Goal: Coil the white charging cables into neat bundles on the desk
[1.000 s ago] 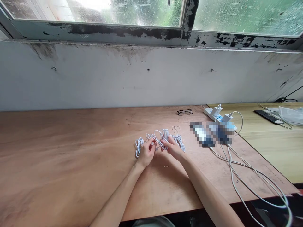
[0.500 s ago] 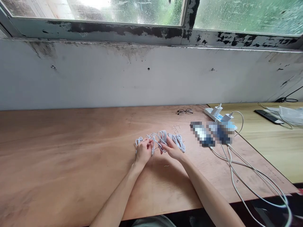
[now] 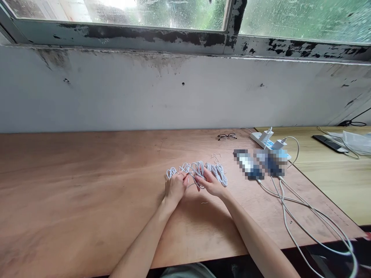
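A looped white cable (image 3: 199,170) is gathered in bunches on a plywood table (image 3: 87,185), held between a left hand (image 3: 175,188) and a right hand (image 3: 211,184). A strand is gripped in the curled, closed fingers of the left hand, while the central loops are pinched by the right hand. The hands are held just apart, linked by the cable. The coils are laid in a row from just left of the left hand to just right of the right hand, with a band of plywood left between them and the near edge. The tabletop extends far to the left of the hands.

Small bent wire pieces (image 3: 215,157) are scattered just beyond the coils, and a lone scrap (image 3: 204,202) lies nearer. To the right, two pixelated devices (image 3: 259,164) are placed beside a white power strip (image 3: 257,136) fitted with white chargers (image 3: 275,139). Charging cables (image 3: 304,216) are trailed across the right corner and over the near edge. Eyeglasses (image 3: 227,136) are set close to the far edge, below a stained white wall (image 3: 174,100). A phone (image 3: 329,143) and a plastic bag (image 3: 355,139) are placed on a paler wooden table (image 3: 342,185) alongside.
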Action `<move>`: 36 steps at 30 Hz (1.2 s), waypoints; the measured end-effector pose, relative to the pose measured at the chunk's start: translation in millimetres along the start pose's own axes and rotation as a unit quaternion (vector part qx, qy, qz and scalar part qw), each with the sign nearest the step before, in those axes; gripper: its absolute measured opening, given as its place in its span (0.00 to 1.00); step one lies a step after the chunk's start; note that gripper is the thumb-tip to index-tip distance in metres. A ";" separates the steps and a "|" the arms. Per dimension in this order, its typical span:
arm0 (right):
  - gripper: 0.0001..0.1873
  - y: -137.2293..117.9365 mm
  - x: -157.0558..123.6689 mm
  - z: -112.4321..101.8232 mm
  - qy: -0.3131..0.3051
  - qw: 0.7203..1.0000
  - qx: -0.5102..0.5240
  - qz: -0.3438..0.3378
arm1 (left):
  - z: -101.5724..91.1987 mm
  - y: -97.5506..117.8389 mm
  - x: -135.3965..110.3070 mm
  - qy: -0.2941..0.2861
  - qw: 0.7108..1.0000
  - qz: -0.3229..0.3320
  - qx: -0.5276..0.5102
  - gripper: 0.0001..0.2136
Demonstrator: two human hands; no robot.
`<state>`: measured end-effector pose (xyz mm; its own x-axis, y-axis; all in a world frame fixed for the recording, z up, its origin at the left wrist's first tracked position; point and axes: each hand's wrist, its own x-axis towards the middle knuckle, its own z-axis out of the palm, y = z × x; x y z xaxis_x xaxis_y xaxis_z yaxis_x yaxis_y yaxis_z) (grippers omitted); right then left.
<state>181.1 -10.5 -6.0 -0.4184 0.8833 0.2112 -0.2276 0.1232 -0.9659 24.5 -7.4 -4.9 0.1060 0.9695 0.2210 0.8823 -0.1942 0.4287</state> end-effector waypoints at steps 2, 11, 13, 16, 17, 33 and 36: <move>0.12 -1.9 -0.7 0.6 0.005 1.000 0.000 -0.005 | 0.6 0.6 -1.5 0.002 1.000 0.005 0.024 0.10; 0.11 -10.2 -2.3 4.4 -0.004 1.000 -0.015 -0.023 | -3.6 5.1 -5.1 -0.048 0.989 -0.017 0.138 0.11; 0.11 -10.0 -2.1 4.3 0.018 1.000 -0.011 -0.024 | -6.1 5.9 -5.4 -0.061 0.990 -0.016 0.126 0.11; 0.13 -8.9 -1.5 1.3 0.088 0.996 0.006 -0.018 | -9.1 6.8 -5.7 -0.030 0.997 -0.011 0.070 0.11; 0.14 -8.7 -1.2 -0.5 0.110 0.994 0.017 -0.013 | -9.8 7.1 -5.8 -0.010 0.999 -0.004 0.045 0.11; 0.15 -12.6 2.8 -17.4 0.224 0.953 0.202 0.003 | 13.4 -6.3 2.3 -0.034 0.946 -0.001 -0.323 0.15; 0.15 -11.2 3.3 -16.3 0.214 0.954 0.211 0.006 | 12.5 -2.0 2.0 -0.023 0.934 0.008 -0.356 0.19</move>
<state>196.7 -1.7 3.1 -0.0471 0.9984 0.0327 -0.5970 -0.0019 -0.8022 28.7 -3.2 -16.3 0.1501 0.9679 0.2014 0.3533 -0.2428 0.9035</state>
